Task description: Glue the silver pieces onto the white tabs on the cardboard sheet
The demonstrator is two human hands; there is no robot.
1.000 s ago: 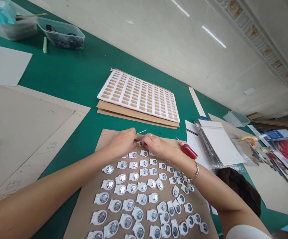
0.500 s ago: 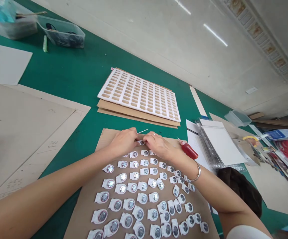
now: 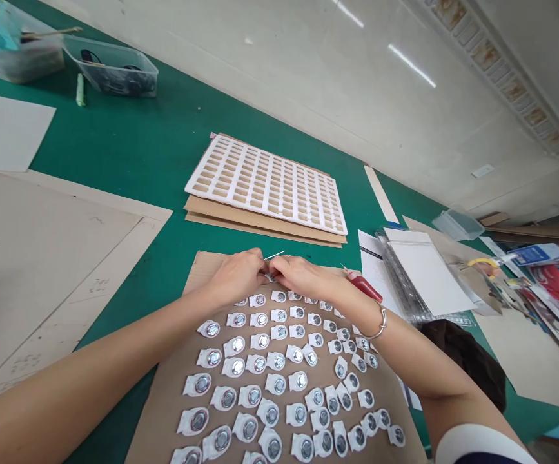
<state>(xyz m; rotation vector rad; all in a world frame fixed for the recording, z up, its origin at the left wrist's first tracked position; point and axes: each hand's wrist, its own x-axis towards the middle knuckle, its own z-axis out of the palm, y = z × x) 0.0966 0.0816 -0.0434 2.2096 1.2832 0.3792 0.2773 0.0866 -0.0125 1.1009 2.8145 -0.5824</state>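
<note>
Both your hands met at 12 o'clock on the flat brown cardboard sheet point(image 3: 163, 412). Left hand point(image 3: 238, 276) and right hand point(image 3: 303, 277) were pinched nearly closed on one small white tab with a round silver disc point(image 3: 270, 278), presumably steadying it from both sides (fingers hid most of it). A slim silver metal tool point(image 3: 274, 256) poked out past the left fingers, likely parked in that grip. Matte white tabs with shiny round discs point(image 3: 275, 385) ran down to 6 o'clock, mostly spaced, probably for easy picking; some crowded at 5. Glossy red squeeze bottle point(image 3: 365, 285): 2 o'clock, near your right wrist.
</note>
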